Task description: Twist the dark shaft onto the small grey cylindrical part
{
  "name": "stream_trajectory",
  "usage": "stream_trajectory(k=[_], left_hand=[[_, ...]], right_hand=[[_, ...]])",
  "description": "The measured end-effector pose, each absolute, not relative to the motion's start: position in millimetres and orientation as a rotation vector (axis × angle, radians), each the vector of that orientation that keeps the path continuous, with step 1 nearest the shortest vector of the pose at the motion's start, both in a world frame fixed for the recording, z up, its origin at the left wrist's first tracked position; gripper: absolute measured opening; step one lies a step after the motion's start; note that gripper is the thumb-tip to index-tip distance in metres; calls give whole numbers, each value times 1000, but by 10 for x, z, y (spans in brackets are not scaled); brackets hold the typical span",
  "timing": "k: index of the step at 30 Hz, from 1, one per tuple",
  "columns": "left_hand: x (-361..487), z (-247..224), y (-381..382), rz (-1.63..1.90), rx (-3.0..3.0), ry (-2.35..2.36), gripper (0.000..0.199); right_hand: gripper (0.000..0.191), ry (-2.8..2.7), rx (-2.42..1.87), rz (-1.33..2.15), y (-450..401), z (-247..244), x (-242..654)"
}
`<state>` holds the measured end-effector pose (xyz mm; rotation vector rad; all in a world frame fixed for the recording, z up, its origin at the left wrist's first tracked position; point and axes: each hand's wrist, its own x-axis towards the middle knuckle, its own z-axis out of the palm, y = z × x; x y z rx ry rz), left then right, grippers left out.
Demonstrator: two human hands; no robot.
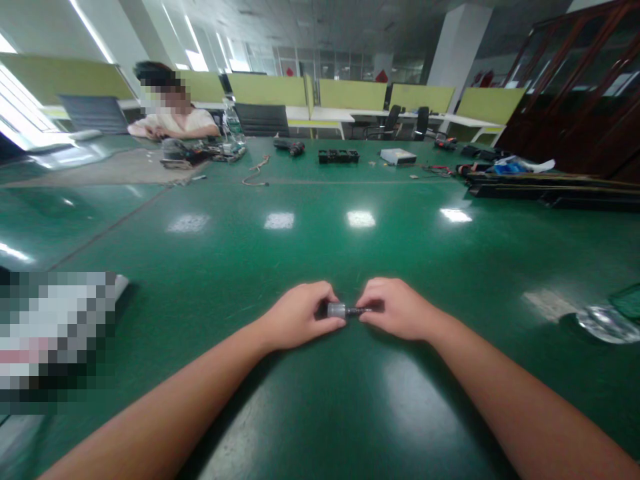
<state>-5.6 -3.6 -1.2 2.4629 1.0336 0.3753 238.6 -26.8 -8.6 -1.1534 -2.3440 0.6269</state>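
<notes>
Clamping smooth grey cylinder (337, 311) in left hand (303, 317), thin dark shaft (355, 311) in right hand (397, 309); glossy tabletop (320, 247).

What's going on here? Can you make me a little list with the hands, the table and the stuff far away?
Left hand: the left hand holds a small grey cylinder
Right hand: the right hand pinches the dark thin part at the cylinder's end
Table: green table, shiny
Far side: white box, black block, clear bottle
Other person: a person sits at the far left
Can't tell: what the small thing is for
</notes>
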Motion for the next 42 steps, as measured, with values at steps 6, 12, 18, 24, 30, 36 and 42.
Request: stream_trajectory(k=[6, 12, 18, 24, 30, 36, 42], left_hand=[[-59, -13, -39, 375, 2468, 1034, 24], [-63, -10, -45, 388, 2457, 1032, 24], [-67, -7, -48, 384, 2467, 1026, 23], [-75, -22, -40, 383, 2467, 1027, 24], [-81, -10, -43, 377, 2477, 1030, 26], [-94, -6, -46, 363, 2479, 1028, 27], [-98, 0, -49, 373, 2488, 1016, 27]], right_hand=[[9, -2357, -1178, 611, -275, -59, 2405], [8, -2352, -1192, 624, -285, -36, 2428], [9, -2343, -1222, 649, -286, -34, 2450], [9, -2316, -1277, 705, -290, -13, 2466], [9, -2290, -1284, 721, -280, -29, 2484], [10, -2294, -1287, 731, -283, -7, 2505], [11, -2305, -1300, 713, -285, 9, 2525]])
